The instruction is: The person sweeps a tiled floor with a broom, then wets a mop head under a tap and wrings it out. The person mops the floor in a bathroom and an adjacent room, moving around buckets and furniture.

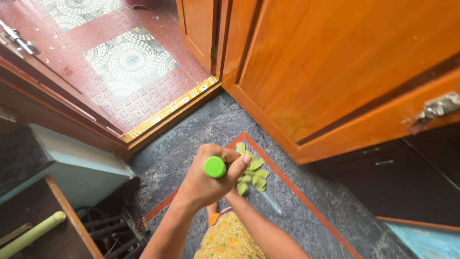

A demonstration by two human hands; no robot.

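I see my left hand (203,184) wrapped around the top of a green mop handle (214,167), fingers (239,163) pressed together in a closed grip on it; the right hand sits just below on the same handle, mostly hidden behind the left, so I cannot tell how its fingers lie. The green mop head (251,171) rests on the dark speckled floor (297,192), just inside the red border line (282,175) that frames it. I judge the mopping is under way: I cannot tell wet floor from dry here, so how much is left stays unclear. Room is tight. An open orange wooden door (326,62) stands close on the far right, the raised threshold (167,112) to the patterned red tiles (124,62) lies ahead, and a pale blue block (81,168) crowds the left edge of the floor.
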